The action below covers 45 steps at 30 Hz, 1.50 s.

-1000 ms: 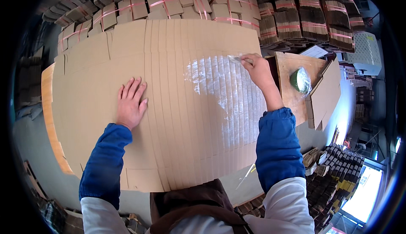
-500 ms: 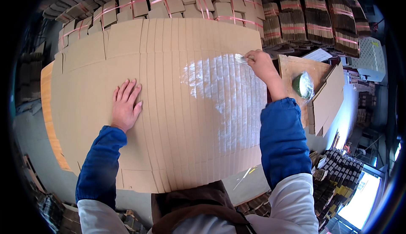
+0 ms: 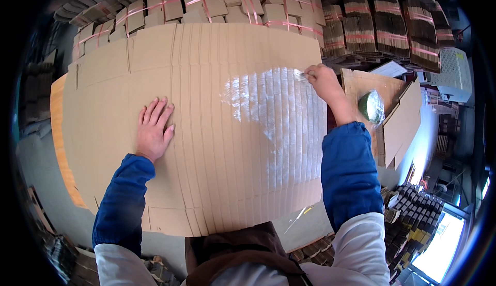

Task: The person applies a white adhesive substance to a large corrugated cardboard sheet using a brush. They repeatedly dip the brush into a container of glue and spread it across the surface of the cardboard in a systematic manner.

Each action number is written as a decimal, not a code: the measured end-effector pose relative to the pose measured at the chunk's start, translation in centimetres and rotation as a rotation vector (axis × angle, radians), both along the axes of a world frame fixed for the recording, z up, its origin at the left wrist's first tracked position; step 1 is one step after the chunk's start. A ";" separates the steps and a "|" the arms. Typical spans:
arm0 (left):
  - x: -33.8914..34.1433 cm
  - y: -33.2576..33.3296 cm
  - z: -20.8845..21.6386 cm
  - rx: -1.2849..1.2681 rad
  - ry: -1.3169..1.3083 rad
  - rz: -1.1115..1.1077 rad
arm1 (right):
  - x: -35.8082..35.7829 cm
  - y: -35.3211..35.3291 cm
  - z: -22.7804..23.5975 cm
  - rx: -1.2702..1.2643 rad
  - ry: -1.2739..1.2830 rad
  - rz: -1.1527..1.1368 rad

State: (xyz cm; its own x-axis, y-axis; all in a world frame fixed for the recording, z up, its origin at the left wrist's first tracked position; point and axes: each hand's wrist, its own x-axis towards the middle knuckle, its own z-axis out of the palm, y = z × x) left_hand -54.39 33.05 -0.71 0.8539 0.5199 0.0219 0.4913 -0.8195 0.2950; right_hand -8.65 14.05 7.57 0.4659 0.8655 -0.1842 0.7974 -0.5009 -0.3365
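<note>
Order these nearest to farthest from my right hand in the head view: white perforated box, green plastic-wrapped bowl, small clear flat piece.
1. Clear piece, in your right hand
2. Bowl, to its right
3. Box, far right

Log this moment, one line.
Left hand: flat on cardboard; right hand: pinching translucent piece at whitish patch; green container: on wooden board

We wear wrinkled blue oversleeves (image 3: 351, 177) with gathered cuffs (image 3: 353, 126) just behind our bare hands (image 3: 154, 131); farther back from the hands, pale grey sleeves (image 3: 360, 247) show. Behind and between our hands, we have on a dark brown garment (image 3: 230, 244).
</note>
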 end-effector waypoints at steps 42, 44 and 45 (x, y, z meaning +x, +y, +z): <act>-0.7 0.1 0.4 -0.028 -0.031 0.013 | -8.1 8.8 2.3 -0.033 0.133 0.145; -0.4 0.1 0.4 -0.025 -0.037 0.008 | -11.2 10.1 3.1 0.054 0.171 0.193; -0.8 0.0 0.3 -0.016 -0.026 0.012 | -12.9 11.1 2.8 0.104 0.200 0.223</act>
